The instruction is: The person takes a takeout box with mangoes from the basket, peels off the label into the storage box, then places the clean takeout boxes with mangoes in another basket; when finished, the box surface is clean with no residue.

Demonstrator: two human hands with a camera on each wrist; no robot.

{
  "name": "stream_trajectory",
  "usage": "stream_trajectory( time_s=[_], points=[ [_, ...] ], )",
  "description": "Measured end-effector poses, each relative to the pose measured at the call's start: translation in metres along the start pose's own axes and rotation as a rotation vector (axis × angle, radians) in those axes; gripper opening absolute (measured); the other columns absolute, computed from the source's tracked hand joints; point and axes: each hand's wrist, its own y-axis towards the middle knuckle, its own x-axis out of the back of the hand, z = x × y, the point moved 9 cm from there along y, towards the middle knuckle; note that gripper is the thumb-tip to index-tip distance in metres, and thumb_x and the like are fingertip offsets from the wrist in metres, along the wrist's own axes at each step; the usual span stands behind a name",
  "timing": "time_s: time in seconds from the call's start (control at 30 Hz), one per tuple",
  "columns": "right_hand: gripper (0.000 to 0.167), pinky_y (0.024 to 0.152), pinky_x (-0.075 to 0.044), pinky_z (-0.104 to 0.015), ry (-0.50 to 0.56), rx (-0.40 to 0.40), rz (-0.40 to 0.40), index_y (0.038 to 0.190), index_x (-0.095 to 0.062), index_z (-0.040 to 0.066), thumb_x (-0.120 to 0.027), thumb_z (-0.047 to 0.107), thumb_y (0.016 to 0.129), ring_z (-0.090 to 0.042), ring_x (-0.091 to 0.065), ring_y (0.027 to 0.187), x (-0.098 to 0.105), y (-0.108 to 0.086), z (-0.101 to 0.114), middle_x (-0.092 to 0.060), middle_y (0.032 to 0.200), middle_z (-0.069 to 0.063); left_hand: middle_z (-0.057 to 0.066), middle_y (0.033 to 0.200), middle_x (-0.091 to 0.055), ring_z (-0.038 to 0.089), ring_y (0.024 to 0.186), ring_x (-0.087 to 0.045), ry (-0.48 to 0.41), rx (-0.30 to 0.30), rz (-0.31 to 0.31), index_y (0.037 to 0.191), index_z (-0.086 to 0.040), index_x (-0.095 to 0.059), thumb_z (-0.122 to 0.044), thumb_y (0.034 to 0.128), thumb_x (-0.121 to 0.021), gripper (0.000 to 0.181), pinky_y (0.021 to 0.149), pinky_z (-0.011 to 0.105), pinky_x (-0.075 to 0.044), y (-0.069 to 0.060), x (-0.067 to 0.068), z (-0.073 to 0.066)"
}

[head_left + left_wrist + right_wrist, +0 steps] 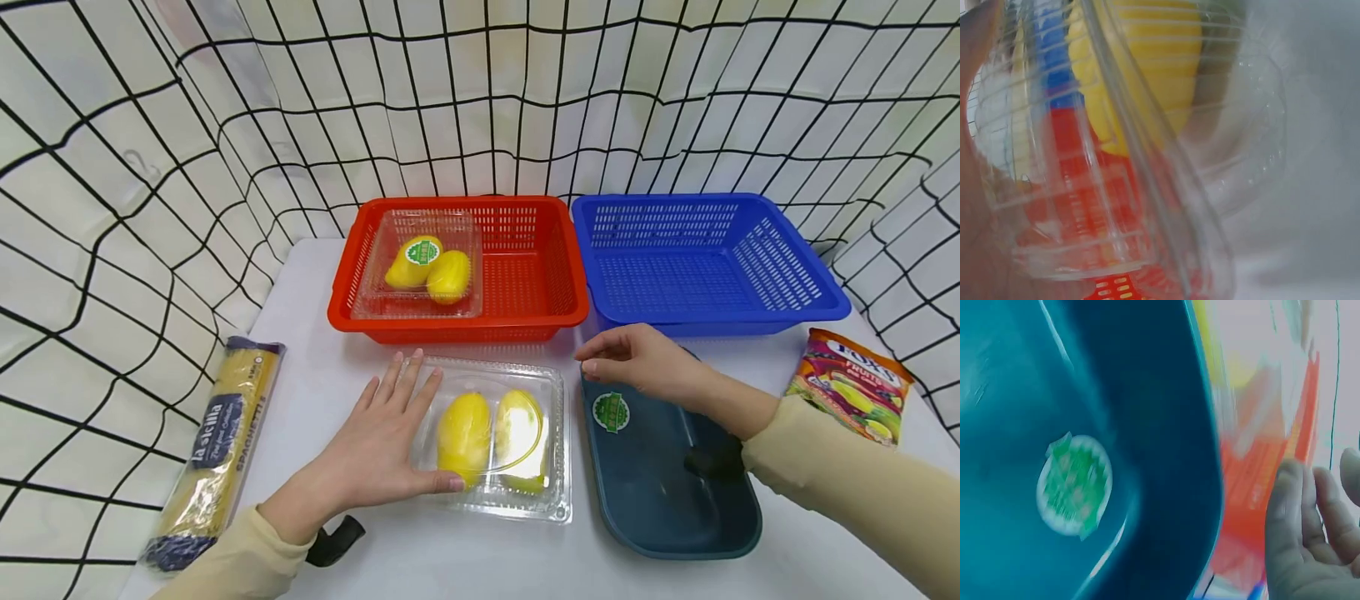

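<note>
The red perforated basket stands beyond the ridged, clear plastic box holding two yellow fruits; a narrow strip of white table parts it from the glossy dark tray; the left hand, fingers spread wide, covers the box's left edge, though blur leaves contact uncertain; the right hand, fingers loosely bent and empty, is at the tray's far rim.

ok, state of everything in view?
Near clear box: lid seems shut, two yellow fruits inside
Far clear box: lid seems shut, in red basket
Red basket: upright
Blue basket: upright
Teal tub: upright, green sticker inside
Spaghetti pack: lying flat
Candy bag: lying face-up
Left hand: fingers spread at near clear box
Right hand: nothing visibly held
</note>
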Motion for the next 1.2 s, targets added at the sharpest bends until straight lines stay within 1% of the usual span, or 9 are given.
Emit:
stream_trajectory(
  time_s=[0.07, 0.2, 0.3, 0.47, 0.6, 0.73, 0.9, 1.03, 1.2],
  points=[
    [0.035, 0.096, -0.06, -0.042, -0.059, 0.051, -0.02, 0.129, -0.068, 0.0, -0.066, 0.02, 0.1, -0.03, -0.07, 0.109, -0.009, 0.005, 0.009, -0.072, 0.122, -0.018, 0.023, 0.171, -0.013, 0.048, 0.158, -0.007, -0.001, 0.002, -0.007, 0.162, -0.006, -0.027, -0.085, 0.0715, -0.063, 0.126, 0.12, 0.072, -0.022, 0.0, 0.0, 0.0],
    [0.046, 0.101, -0.056, -0.051, -0.138, 0.123, -0.024, 0.137, -0.061, -0.001, -0.068, 0.021, 0.098, -0.038, -0.064, 0.124, -0.027, 0.012, 0.019, -0.066, 0.135, -0.02, 0.024, 0.171, -0.013, 0.048, 0.157, -0.009, 0.005, 0.002, -0.023, 0.161, -0.004, -0.028, -0.086, 0.0725, -0.062, 0.125, 0.12, 0.072, -0.023, -0.001, -0.001, -0.001],
    [0.061, 0.105, -0.052, -0.057, -0.196, 0.139, -0.008, 0.146, -0.052, 0.0, -0.071, 0.026, 0.096, -0.042, -0.056, 0.135, -0.041, 0.013, 0.021, -0.059, 0.146, -0.02, 0.024, 0.17, -0.013, 0.049, 0.157, -0.01, 0.009, 0.006, -0.03, 0.161, -0.003, -0.029, -0.085, 0.0736, -0.062, 0.124, 0.119, 0.072, -0.024, -0.001, -0.001, -0.003],
    [0.09, 0.11, -0.046, -0.062, -0.336, 0.157, 0.028, 0.157, -0.037, 0.004, -0.08, 0.04, 0.087, -0.042, -0.046, 0.142, -0.062, 0.012, 0.024, -0.045, 0.156, -0.022, 0.025, 0.169, -0.016, 0.05, 0.156, -0.011, 0.001, 0.01, -0.068, 0.16, -0.002, -0.029, -0.083, 0.0741, -0.064, 0.123, 0.118, 0.072, -0.026, -0.003, -0.001, -0.004],
    [0.104, 0.111, -0.045, -0.061, -0.394, 0.162, 0.042, 0.16, -0.028, 0.004, -0.084, 0.043, 0.082, -0.043, -0.041, 0.145, -0.07, 0.01, 0.025, -0.037, 0.159, -0.025, 0.026, 0.17, -0.013, 0.05, 0.156, -0.01, -0.079, 0.035, -0.107, 0.161, -0.001, -0.025, -0.077, 0.0748, -0.07, 0.123, 0.118, 0.073, -0.027, -0.008, -0.001, -0.003],
    [0.107, 0.112, -0.045, -0.06, -0.417, 0.162, 0.043, 0.161, -0.024, 0.004, -0.083, 0.044, 0.082, -0.042, -0.039, 0.146, -0.072, 0.01, 0.025, -0.035, 0.16, -0.025, 0.026, 0.17, -0.008, 0.049, 0.156, -0.013, -0.183, 0.108, -0.143, 0.162, 0.001, -0.019, -0.067, 0.0769, -0.076, 0.123, 0.118, 0.071, -0.029, -0.013, -0.002, 0.002],
    [0.105, 0.112, -0.045, -0.059, -0.423, 0.156, 0.037, 0.16, -0.025, 0.005, -0.082, 0.046, 0.082, -0.041, -0.039, 0.145, -0.074, 0.008, 0.025, -0.036, 0.16, -0.023, 0.029, 0.17, -0.005, 0.051, 0.153, -0.024, -0.237, 0.166, -0.166, 0.162, 0.003, -0.012, -0.063, 0.0816, -0.075, 0.122, 0.111, 0.065, -0.041, -0.015, -0.003, 0.008],
    [0.105, 0.112, -0.045, -0.058, -0.417, 0.167, 0.05, 0.157, -0.028, 0.003, -0.083, 0.049, 0.081, -0.038, -0.042, 0.142, -0.075, 0.006, 0.027, -0.04, 0.156, -0.022, 0.029, 0.169, -0.009, 0.049, 0.153, -0.026, -0.267, 0.154, -0.169, 0.162, 0.004, -0.012, -0.062, 0.0846, -0.073, 0.119, 0.112, 0.063, -0.042, -0.013, -0.006, 0.012],
    [0.105, 0.115, -0.043, -0.056, -0.403, 0.17, 0.105, 0.156, -0.028, 0.0, -0.084, 0.048, 0.081, -0.037, -0.045, 0.14, -0.076, 0.011, 0.029, -0.043, 0.154, -0.022, 0.025, 0.169, -0.017, 0.044, 0.154, -0.026, -0.247, 0.107, -0.169, 0.161, 0.004, -0.015, -0.062, 0.0846, -0.073, 0.117, 0.115, 0.061, -0.04, -0.009, -0.007, 0.018]
  ],
)
